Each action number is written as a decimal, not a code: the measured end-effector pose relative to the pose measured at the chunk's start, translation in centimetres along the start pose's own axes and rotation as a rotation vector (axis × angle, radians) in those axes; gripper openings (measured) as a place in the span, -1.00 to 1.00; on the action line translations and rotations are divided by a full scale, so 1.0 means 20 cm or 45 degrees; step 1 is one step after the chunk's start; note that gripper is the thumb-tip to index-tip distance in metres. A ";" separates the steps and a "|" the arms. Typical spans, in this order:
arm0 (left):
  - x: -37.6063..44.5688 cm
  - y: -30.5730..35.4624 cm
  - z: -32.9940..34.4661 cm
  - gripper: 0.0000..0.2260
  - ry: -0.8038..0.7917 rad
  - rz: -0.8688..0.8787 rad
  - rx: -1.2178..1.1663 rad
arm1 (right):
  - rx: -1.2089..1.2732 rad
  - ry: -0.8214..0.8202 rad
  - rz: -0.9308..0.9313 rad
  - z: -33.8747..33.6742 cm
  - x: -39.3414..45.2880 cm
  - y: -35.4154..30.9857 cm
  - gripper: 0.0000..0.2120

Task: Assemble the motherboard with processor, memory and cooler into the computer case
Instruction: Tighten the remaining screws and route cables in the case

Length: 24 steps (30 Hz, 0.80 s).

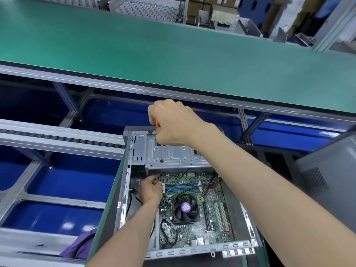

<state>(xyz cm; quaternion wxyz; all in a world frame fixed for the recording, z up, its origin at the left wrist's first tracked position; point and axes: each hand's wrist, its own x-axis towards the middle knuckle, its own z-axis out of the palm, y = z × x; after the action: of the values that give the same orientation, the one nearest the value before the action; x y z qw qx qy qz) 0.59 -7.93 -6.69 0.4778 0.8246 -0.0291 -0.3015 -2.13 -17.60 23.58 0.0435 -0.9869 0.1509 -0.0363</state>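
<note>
Motherboard point(194, 214) lies inside the computer case point(123, 189), where the left hand point(150, 189) pinches something unclear at its far-left corner while the right hand point(173, 124) grips a screwdriver point(161, 151) above the drive bay.

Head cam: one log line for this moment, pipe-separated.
right hand grips screwdriver, tip on drive bay plate | left hand at motherboard left edge | board, cooler fan inside case

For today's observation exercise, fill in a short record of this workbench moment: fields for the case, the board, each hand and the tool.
case: open computer case, lying on its side
board: motherboard inside, cooler fan mounted, memory sticks seated
right hand: right hand grips the screwdriver
tool: screwdriver, orange handle, tip down on the drive bay plate
left hand: left hand at the board's upper left corner; grasp unclear
</note>
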 end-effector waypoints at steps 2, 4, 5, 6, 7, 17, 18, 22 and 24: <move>0.00 0.00 0.00 -0.71 0.011 -0.004 -0.003 | -0.077 0.078 0.044 0.02 0.00 -0.01 -0.89; 0.00 0.01 0.00 -0.71 0.018 -0.001 -0.002 | -0.215 0.140 0.104 0.04 0.00 -0.01 -0.78; 0.00 0.01 -0.01 -0.71 0.023 0.001 -0.008 | -0.266 0.168 0.119 0.04 -0.01 0.00 -0.71; -0.01 0.01 0.00 -0.71 0.027 0.001 -0.015 | -0.304 0.164 0.124 0.04 -0.01 0.01 -0.66; -0.01 0.01 0.00 -0.71 0.029 0.001 -0.017 | -0.284 0.136 0.099 0.02 -0.01 0.01 -0.67; -0.01 0.01 -0.01 -0.71 0.035 -0.003 0.003 | -0.240 0.123 0.129 0.03 -0.02 0.00 -0.59; -0.01 0.01 -0.01 -0.71 0.033 -0.002 0.000 | -0.278 0.133 0.122 0.03 -0.02 0.00 -0.58; -0.02 0.02 -0.02 -0.70 0.030 -0.002 0.007 | -0.020 -0.063 0.021 -0.01 -0.01 0.01 -0.85; -0.01 0.02 -0.01 -0.69 0.030 -0.007 0.013 | 0.056 -0.099 0.024 -0.02 -0.02 0.02 -0.82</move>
<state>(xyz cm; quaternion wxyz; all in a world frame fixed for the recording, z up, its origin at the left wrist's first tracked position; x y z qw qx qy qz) 0.60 -7.87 -6.23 0.4729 0.8306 -0.0226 -0.2931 -2.62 -17.85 23.86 0.0715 -0.9849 0.1578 -0.0009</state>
